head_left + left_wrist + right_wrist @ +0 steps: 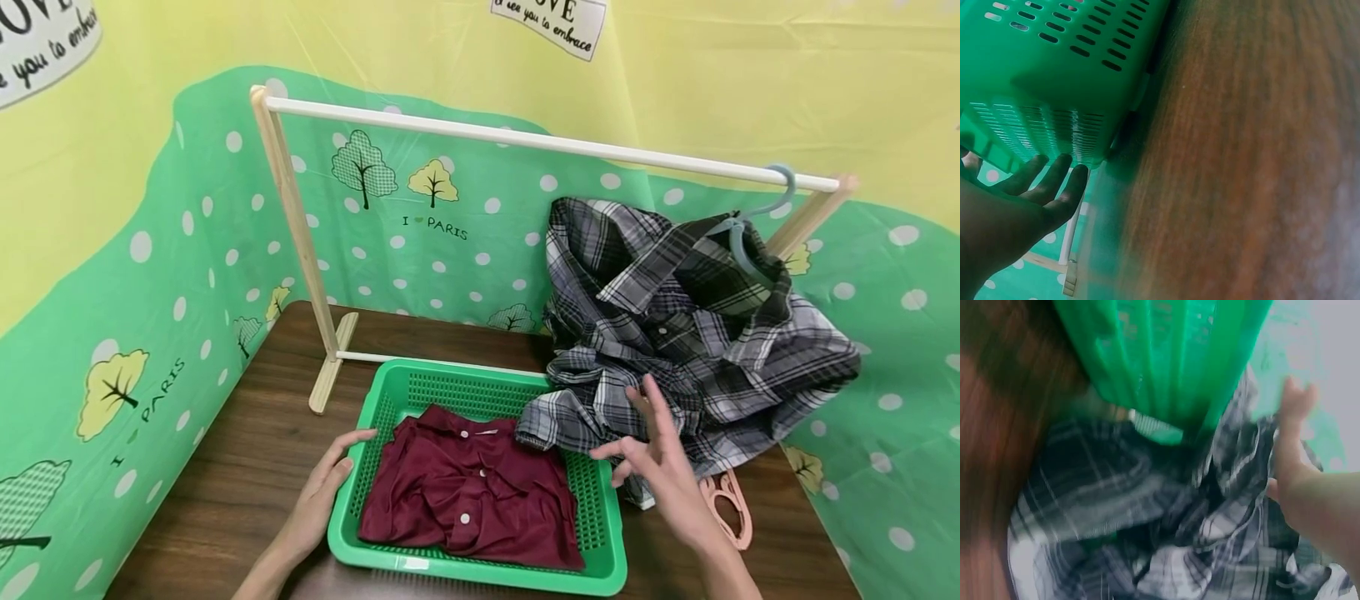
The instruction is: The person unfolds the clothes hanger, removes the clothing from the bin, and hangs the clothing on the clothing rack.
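A green plastic basket [615,533] stands on the table with a maroon buttoned shirt [450,500] folded inside. My left hand [318,492] is at the basket's left side, and in the left wrist view its loosely extended fingers [1054,181] lie against or close to the outer wall. Over the basket's right rim, my right hand [663,467] has its fingers spread and holds nothing. Behind that hand, a grey-black plaid shirt [675,333] hangs bunched on a blue hanger [780,187]. One of its sleeves lies across the basket's back right corner.
A wooden rack with a white rod [480,131] spans the back, and the blue hanger hooks over its right end. To the right, a pink hanger [731,508] lies on the brown table [225,500], partly under the plaid shirt. Patterned cloth [405,275] surrounds the table.
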Available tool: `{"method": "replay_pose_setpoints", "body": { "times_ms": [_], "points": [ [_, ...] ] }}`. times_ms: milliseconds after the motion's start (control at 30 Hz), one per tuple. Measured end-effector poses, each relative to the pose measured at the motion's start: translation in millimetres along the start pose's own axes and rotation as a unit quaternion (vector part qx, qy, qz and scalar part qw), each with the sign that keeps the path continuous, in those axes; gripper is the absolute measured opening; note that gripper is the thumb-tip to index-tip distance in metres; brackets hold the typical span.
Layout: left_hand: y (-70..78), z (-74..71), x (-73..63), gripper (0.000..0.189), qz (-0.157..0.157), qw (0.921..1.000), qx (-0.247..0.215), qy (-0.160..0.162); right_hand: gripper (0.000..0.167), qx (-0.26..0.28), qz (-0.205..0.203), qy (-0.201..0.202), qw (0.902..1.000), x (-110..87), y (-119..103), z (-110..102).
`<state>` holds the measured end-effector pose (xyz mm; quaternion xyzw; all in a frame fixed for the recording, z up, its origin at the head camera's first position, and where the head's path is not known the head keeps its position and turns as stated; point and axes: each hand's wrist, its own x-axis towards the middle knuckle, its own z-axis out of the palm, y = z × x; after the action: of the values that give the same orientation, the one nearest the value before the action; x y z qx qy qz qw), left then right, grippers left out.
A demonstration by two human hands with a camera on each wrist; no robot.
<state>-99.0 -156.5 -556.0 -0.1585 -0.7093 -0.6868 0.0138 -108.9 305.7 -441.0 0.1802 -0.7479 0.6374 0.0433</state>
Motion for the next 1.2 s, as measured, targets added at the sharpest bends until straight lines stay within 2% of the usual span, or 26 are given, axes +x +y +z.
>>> {"method": "replay_pose_setpoints", "body": {
  "times_ms": [67,133,267,367,633,767,967,1100,1200],
  "points": [
    [-0.5,-0.1,0.3,0.045,0.002,1.0,0.0,-0.001,0.089,-0.007,0.019,-0.034,0.9992,0.5,0,5],
    [-1.0,-0.1,0.5,0.045,0.005,1.0,-0.001,-0.002,0.089,-0.021,0.039,-0.052,0.9977,1.1,2,9],
    [-1.4,-0.1,0.5,0.046,0.002,1.0,-0.005,-0.006,0.087,-0.058,0.082,-0.062,0.993,0.8,5,8],
    [-1.3,0.1,0.5,0.046,-0.003,1.0,-0.003,-0.006,0.085,-0.063,0.098,-0.064,0.9912,1.1,7,4],
    [-1.8,0.0,0.5,0.046,-0.002,1.0,0.001,-0.003,0.083,-0.015,0.067,-0.031,0.9972,8.8,16,-6],
    [-2.0,0.1,0.5,0.046,-0.001,1.0,0.002,-0.002,0.082,0.021,0.059,-0.011,0.998,11.8,21,-15],
    [-1.6,0.2,0.1,0.045,-0.002,1.0,0.008,0.004,0.073,0.079,0.026,0.016,0.9964,13.5,31,-31],
    [-1.9,-0.3,-0.1,0.045,-0.001,1.0,0.009,0.004,0.069,0.094,0.019,0.03,0.9949,11.4,38,-41],
    [-1.5,-0.8,-0.3,0.045,-0.001,1.0,0.008,0.002,0.067,0.083,0.03,0.037,0.9954,10.6,42,-46]
  ]
}}
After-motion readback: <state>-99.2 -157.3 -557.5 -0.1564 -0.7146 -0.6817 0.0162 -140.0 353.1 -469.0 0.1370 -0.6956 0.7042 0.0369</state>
